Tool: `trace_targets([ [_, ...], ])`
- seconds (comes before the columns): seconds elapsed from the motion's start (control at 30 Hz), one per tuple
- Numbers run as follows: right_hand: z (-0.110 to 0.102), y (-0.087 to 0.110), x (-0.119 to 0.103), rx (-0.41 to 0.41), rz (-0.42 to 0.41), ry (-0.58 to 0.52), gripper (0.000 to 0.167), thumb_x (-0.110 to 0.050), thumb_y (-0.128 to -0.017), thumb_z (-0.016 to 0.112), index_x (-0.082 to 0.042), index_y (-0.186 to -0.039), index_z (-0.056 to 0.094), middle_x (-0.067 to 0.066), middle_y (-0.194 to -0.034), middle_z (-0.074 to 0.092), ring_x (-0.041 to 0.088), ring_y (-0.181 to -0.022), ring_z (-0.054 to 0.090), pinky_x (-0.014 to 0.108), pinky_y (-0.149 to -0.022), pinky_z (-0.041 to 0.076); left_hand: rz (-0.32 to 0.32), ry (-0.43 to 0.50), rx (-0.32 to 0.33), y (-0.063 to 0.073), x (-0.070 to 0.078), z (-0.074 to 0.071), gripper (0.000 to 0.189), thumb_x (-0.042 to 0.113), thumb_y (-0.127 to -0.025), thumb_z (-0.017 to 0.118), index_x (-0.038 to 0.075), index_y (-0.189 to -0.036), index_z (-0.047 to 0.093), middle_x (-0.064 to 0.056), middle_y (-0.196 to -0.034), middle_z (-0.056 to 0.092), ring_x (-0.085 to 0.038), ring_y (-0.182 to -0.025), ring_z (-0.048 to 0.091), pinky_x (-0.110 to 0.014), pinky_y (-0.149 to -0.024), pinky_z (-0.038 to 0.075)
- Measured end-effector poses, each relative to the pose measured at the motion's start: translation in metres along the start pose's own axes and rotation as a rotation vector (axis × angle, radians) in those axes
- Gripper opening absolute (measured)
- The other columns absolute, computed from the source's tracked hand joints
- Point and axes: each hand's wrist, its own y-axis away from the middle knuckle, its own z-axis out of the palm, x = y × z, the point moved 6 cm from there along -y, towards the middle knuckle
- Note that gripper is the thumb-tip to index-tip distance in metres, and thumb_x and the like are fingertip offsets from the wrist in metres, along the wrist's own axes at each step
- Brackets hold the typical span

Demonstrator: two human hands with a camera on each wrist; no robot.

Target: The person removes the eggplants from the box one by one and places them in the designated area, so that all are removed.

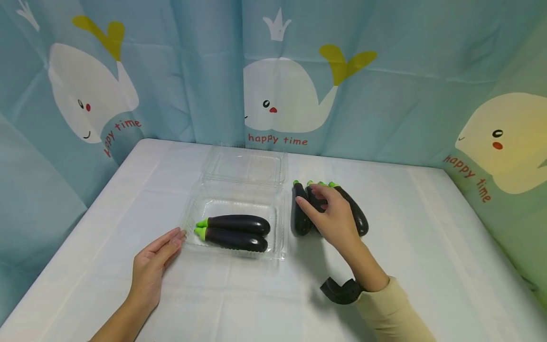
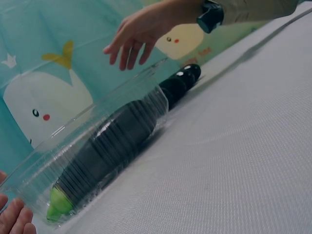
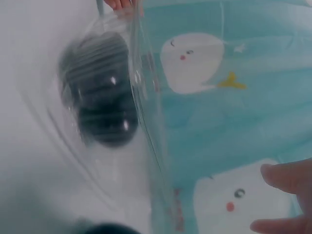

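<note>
A clear plastic clamshell box (image 1: 239, 197) lies with its lid (image 1: 245, 166) folded back. Two toy-like eggplants with green stems lie side by side in its base, an upper eggplant (image 1: 239, 223) and a lower eggplant (image 1: 235, 239). My left hand (image 1: 151, 266) pinches the box's left rim between thumb and fingers. To the right of the box, several more eggplants (image 1: 301, 211) lie in a row, partly hidden by my right hand (image 1: 333, 216). That hand hovers over them, thumb and fingers spread apart, holding nothing; the left wrist view shows it raised above the table.
A white cloth covers the table (image 1: 239, 299). Behind it hangs a blue curtain (image 1: 205, 71) printed with white whales. A black strap-like band (image 1: 342, 290) sits at my right wrist, near a beige sleeve (image 1: 393, 308).
</note>
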Motion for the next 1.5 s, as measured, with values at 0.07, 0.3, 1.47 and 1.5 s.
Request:
trace_targets([
  [0.07,0.006,0.000,-0.004,-0.006,-0.006,-0.010,0.051,-0.036,-0.083,0.067,-0.002,-0.120,0.057,0.013,-0.113,0.059,0.024,-0.103,0.054,0.041,-0.082,0.050,0.001,0.002,-0.002,0.000,0.000,0.000,0.031,0.007,-0.089,0.061,-0.002,-0.118,0.059,0.000,-0.108,0.066,-0.012,-0.103,0.060,-0.022,-0.088,0.046],
  [0.3,0.029,0.004,-0.021,-0.066,-0.056,0.008,0.053,-0.036,-0.080,0.071,-0.002,-0.118,0.059,0.010,-0.108,0.060,0.024,-0.100,0.056,0.038,-0.080,0.052,-0.002,0.002,0.001,0.000,0.001,0.000,0.030,0.006,-0.089,0.061,-0.001,-0.118,0.060,0.000,-0.108,0.066,-0.012,-0.102,0.060,-0.022,-0.087,0.046],
  [1.47,0.106,0.006,-0.049,-0.422,-0.397,0.214,0.052,-0.035,-0.089,0.061,-0.003,-0.128,0.051,0.011,-0.118,0.056,0.023,-0.108,0.053,0.034,-0.089,0.047,-0.028,-0.011,0.014,0.000,-0.001,0.001,0.035,0.009,-0.088,0.062,-0.004,-0.120,0.057,0.001,-0.108,0.066,-0.011,-0.102,0.060,-0.023,-0.089,0.045],
  [1.5,0.108,0.006,-0.050,-0.436,-0.404,0.226,0.051,-0.035,-0.089,0.060,-0.003,-0.128,0.051,0.011,-0.118,0.056,0.023,-0.108,0.053,0.034,-0.089,0.047,-0.027,-0.011,0.015,0.000,-0.001,0.001,0.035,0.010,-0.088,0.062,-0.004,-0.120,0.057,0.001,-0.108,0.066,-0.011,-0.102,0.060,-0.023,-0.089,0.045],
])
